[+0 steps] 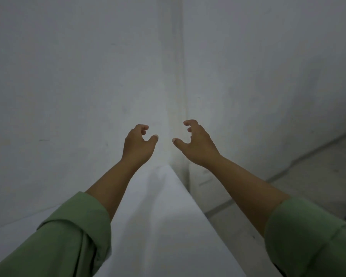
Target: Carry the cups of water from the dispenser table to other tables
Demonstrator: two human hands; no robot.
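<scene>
My left hand (138,143) and my right hand (197,143) are stretched out in front of me at the middle of the view. Both have their fingers curled and apart, with nothing in them. They hover in front of a white wall corner (178,96), above the far end of a table covered in white cloth (164,216). No cup and no water dispenser is in view. Green sleeves cover both forearms near the elbows.
White walls fill the upper view, left and right of the corner. The cloth-covered table runs from the bottom middle toward the corner. Pale tiled floor (318,176) lies at the right, beside the table's edge.
</scene>
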